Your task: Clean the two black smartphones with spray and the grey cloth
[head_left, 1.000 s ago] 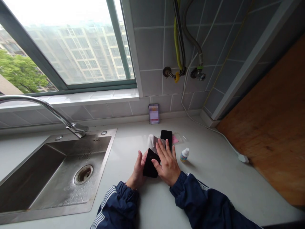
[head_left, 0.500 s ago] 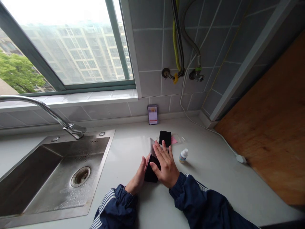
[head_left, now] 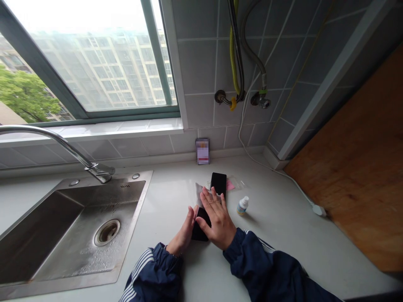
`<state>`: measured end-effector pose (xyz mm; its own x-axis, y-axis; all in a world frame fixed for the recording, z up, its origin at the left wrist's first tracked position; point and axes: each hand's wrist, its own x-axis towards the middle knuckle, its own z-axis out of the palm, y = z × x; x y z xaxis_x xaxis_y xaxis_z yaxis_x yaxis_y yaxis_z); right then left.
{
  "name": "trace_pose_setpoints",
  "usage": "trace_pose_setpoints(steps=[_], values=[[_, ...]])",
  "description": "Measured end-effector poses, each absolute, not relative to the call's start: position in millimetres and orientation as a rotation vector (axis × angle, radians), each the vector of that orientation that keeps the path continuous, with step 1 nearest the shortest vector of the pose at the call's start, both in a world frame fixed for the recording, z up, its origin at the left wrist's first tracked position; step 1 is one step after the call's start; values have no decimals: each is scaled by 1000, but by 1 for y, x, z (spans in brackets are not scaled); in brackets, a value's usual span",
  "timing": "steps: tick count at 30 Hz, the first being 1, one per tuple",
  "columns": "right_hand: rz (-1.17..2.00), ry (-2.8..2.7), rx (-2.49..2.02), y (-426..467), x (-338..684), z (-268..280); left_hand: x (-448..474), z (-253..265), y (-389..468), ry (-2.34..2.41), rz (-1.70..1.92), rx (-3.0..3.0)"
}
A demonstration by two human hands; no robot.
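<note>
A black-screened phone [head_left: 199, 233] is in front of me at the counter's middle. My left hand [head_left: 182, 235] grips it along its left side, thumb up, its fingers mostly hidden. Flat over the phone's upper part lies my right hand [head_left: 217, 220], fingers stretched out and pressing a grey cloth [head_left: 199, 191] onto the screen. Just beyond my right fingertips rests a second black phone [head_left: 219, 180]. To the right of my right hand stands a small white bottle [head_left: 242, 206] with a yellowish lower part.
A steel sink [head_left: 132, 235] with a chrome faucet [head_left: 72, 149] is on the left. Against the back wall leans a phone [head_left: 202, 152] with a blurred screen. Clear plastic with a pink piece [head_left: 230, 185] lies behind the bottle. A white cable [head_left: 292, 178] runs to a plug on the right.
My right hand has slid slightly left and toward me over the phone, and more of the cloth's corner shows. My left hand stays nearly where it was.
</note>
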<state>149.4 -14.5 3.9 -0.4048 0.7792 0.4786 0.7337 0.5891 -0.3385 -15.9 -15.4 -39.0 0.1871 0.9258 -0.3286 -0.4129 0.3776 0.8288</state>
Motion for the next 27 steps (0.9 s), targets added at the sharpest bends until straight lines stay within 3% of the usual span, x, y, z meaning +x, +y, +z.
trace_pose_setpoints(steps=[20, 27], values=[[461, -2605, -852, -29, 134, 9, -12, 4, -10, 415, 1306, 210], [333, -2642, -813, -33, 131, 1, -24, 3, -8, 513, 1301, 241]])
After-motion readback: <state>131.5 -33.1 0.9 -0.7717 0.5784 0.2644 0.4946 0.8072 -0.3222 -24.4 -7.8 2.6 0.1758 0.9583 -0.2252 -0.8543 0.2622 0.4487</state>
